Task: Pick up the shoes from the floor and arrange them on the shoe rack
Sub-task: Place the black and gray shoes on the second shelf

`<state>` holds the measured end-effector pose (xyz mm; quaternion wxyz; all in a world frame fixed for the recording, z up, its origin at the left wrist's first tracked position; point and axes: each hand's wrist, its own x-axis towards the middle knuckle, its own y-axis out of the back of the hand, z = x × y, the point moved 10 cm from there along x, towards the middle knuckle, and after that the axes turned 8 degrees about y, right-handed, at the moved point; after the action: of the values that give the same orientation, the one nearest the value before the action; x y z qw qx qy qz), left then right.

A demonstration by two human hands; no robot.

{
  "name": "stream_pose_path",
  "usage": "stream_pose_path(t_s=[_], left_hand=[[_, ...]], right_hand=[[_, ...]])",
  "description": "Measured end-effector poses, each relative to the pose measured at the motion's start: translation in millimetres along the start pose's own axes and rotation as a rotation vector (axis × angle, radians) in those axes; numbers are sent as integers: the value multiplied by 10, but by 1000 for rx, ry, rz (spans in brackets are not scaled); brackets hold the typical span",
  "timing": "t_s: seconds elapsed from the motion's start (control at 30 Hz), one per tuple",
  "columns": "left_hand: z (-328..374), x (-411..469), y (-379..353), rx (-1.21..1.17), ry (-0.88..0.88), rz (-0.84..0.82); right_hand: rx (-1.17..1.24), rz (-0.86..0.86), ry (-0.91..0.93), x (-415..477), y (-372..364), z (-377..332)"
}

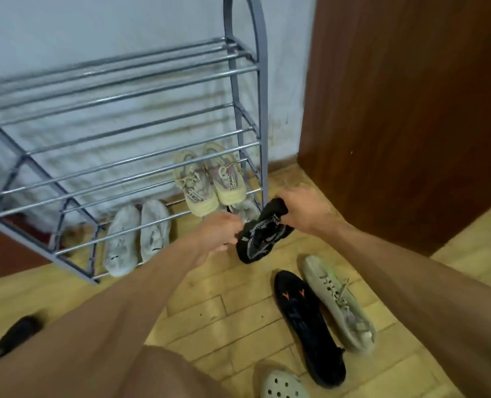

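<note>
A bare knee (158,377) sits nearest; ahead, the right hand (304,208) clamps the black knit shoe (263,239) by its heel, the left hand (219,231) pinching its side; toe hangs camera-ward; the shoe rack (262,124) stands just beyond the grip.

In the grip, a black knit shoe (263,237) flecked with a white-grey woven pattern. Just up and left of the grip, a beige pair (209,179) with dark lettering on pale heel bands, on a grey-blue shoe rack (263,110) with silver bars. Farther left, a dirty-white pair (138,237). Below the grip, on yellow-tan wood-block floor (209,305), a black-and-orange shoe (307,323) beside a grey-green shoe (339,303) with pale laces. Lower still, a pale grey clog (281,383) dotted with holes. Right of the grip, a red-brown wooden panel (410,110).
</note>
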<state>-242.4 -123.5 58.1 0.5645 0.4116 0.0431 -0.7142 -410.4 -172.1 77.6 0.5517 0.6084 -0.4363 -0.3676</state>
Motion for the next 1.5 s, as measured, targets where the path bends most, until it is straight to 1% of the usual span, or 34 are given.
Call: stream_pose_path(t_s=[0.13,0.27,0.33,0.4,0.5,0.57,0.63,0.7,0.77,0.87,0.93,1.07,1.17,1.23,1.3,1.4,1.43,1.5], left_hand=[[89,-590,372,-24,-64,51],[36,-1190,785,-104,-91,135],[-112,-1435,1011,-147,-84,184],[-337,-1649,1277,-222,-66,232],[-766,-2013,1712,-444,-47,310],[-1119,-2284,2000,-635,-54,373],[-1519,-2560,2303,-763,-105,482],[-1975,-2842,2560,-815,-132,601],[-2460,-3080,2727,-858,-110,675],[-3189,-3317,2862,-989,-64,716],[-3612,-3420,2894,-992,-14,730],[-4241,-3430,2830,-912,81,683],[-4476,-3263,2627,-866,105,575],[-4623,-3114,2448,-850,123,496],[-4778,-2973,2227,-839,140,410],[-4995,-2806,1833,-807,184,319],[-5076,-2764,1690,-766,217,296],[-5309,-2700,1408,-572,320,250]], right_hand=[[35,180,29,-118,887,-406],[101,300,113,-204,1570,-1055],[202,342,142,-231,1801,-1456],[342,336,150,-225,1891,-1904],[593,229,110,-189,1766,-2602],[821,139,101,-202,1584,-3137],[1014,16,99,-267,1357,-3730],[1137,-103,95,-382,1153,-4292],[1153,-211,119,-515,966,-4810],[1021,-385,224,-705,632,-5485],[953,-492,265,-830,395,-5776],[885,-673,289,-1057,-149,-6060],[853,-809,267,-1242,-627,-6090],[871,-875,203,-1358,-913,-6008],[888,-917,140,-1470,-1130,-5904],[859,-917,66,-1612,-1389,-5733],[825,-926,54,-1678,-1470,-5680],[752,-964,40,-1801,-1646,-5572]])
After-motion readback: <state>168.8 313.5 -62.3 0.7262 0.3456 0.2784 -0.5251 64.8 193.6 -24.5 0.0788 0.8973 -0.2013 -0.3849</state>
